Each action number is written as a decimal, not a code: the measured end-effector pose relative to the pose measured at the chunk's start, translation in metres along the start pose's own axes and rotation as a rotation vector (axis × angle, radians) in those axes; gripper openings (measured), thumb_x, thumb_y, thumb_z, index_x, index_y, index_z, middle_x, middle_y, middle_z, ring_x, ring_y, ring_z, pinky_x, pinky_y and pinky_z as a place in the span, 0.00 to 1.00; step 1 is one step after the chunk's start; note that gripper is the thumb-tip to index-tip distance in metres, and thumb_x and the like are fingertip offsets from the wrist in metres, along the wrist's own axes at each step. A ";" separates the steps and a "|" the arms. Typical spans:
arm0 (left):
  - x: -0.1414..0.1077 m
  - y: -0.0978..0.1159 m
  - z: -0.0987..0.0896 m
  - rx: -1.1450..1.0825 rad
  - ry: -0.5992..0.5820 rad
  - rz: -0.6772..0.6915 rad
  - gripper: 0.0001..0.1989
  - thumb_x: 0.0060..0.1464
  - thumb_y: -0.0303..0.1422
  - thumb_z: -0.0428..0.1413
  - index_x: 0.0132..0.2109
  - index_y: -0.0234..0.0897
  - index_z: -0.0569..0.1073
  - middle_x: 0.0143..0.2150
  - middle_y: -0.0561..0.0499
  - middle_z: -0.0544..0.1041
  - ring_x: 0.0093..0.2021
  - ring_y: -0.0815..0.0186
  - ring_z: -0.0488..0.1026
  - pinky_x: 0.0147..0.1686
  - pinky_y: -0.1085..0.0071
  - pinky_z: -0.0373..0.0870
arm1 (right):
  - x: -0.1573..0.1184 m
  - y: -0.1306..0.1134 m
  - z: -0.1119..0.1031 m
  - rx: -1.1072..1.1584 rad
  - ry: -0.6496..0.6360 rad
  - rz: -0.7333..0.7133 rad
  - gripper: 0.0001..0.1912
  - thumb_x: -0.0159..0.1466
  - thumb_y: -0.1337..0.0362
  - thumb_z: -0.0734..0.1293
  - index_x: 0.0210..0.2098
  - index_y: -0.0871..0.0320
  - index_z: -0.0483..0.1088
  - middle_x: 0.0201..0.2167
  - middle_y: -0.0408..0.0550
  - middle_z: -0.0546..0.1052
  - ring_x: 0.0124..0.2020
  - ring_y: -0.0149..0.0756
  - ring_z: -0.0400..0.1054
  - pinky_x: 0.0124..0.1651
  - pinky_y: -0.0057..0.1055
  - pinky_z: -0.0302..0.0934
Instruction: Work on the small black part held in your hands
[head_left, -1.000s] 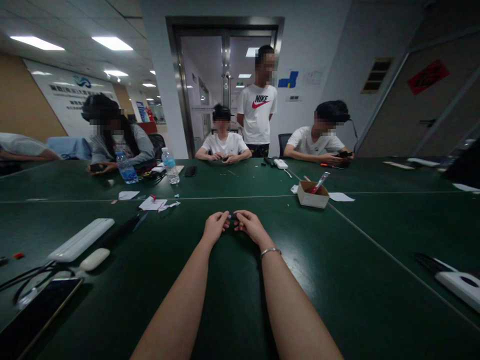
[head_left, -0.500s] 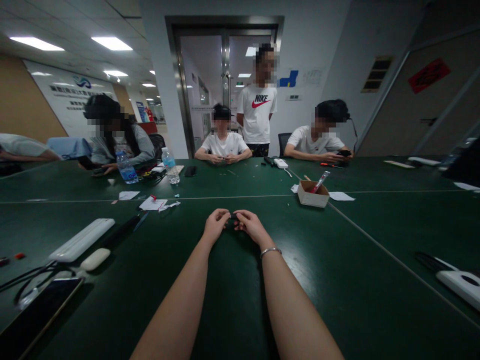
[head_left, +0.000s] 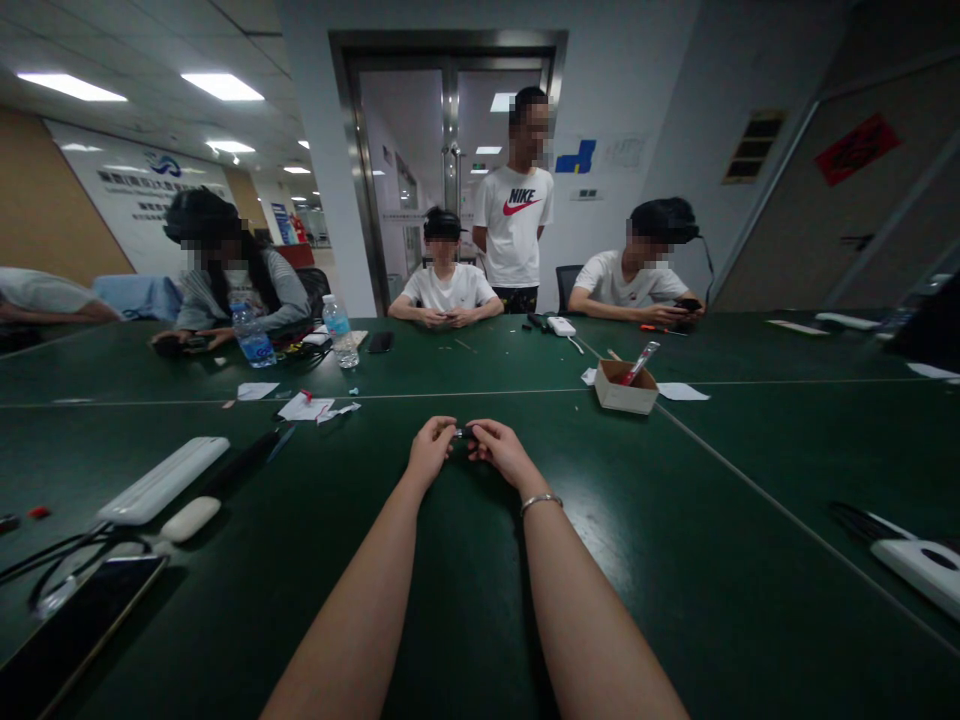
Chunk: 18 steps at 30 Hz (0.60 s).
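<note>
Pinching the small black object (head_left: 468, 433) between my left hand (head_left: 428, 454) and my right hand (head_left: 507, 456), I have it above the green table (head_left: 472, 600), nearer to me than the cardboard box (head_left: 625, 400) and to the left of it. The fingers of each hand are narrow on one end, because so short a thing leaves no room for the palms, and two sides give it steadiness. It lies crosswise, with its shiny part beside my left fingertips; maybe it is a USB stick, but the view is too small.
</note>
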<state>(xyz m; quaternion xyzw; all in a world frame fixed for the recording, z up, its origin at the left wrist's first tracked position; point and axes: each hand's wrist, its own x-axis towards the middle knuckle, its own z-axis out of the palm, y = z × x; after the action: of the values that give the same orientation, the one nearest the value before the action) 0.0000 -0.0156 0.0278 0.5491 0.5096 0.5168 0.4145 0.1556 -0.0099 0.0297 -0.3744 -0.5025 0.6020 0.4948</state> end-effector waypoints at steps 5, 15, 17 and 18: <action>0.000 -0.002 -0.001 0.019 0.006 0.023 0.15 0.51 0.40 0.54 0.41 0.35 0.74 0.31 0.49 0.74 0.27 0.70 0.68 0.23 0.77 0.63 | 0.000 0.000 0.000 -0.017 -0.002 0.000 0.17 0.55 0.57 0.71 0.39 0.61 0.72 0.20 0.40 0.71 0.17 0.24 0.62 0.24 0.25 0.62; -0.002 -0.002 -0.002 0.023 -0.009 0.088 0.12 0.51 0.35 0.54 0.43 0.36 0.74 0.37 0.47 0.76 0.35 0.67 0.72 0.33 0.72 0.68 | 0.000 0.000 0.000 -0.004 -0.003 0.005 0.15 0.56 0.59 0.70 0.39 0.62 0.72 0.19 0.40 0.71 0.17 0.24 0.62 0.26 0.26 0.64; -0.001 -0.002 -0.002 0.021 -0.009 0.117 0.12 0.50 0.32 0.55 0.43 0.36 0.73 0.39 0.47 0.76 0.37 0.66 0.73 0.37 0.70 0.68 | 0.000 -0.001 0.000 -0.003 -0.003 0.002 0.15 0.56 0.58 0.70 0.39 0.61 0.72 0.19 0.40 0.71 0.17 0.24 0.62 0.25 0.26 0.64; -0.001 -0.002 -0.003 0.021 -0.007 0.132 0.12 0.49 0.30 0.55 0.43 0.35 0.73 0.40 0.47 0.76 0.39 0.66 0.73 0.39 0.70 0.69 | 0.000 -0.001 0.000 -0.002 -0.004 0.000 0.15 0.56 0.58 0.70 0.39 0.61 0.72 0.19 0.40 0.71 0.17 0.24 0.61 0.26 0.26 0.64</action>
<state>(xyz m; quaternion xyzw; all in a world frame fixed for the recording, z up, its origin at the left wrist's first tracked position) -0.0027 -0.0165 0.0262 0.5876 0.4761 0.5358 0.3754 0.1559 -0.0103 0.0303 -0.3738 -0.5040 0.6022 0.4935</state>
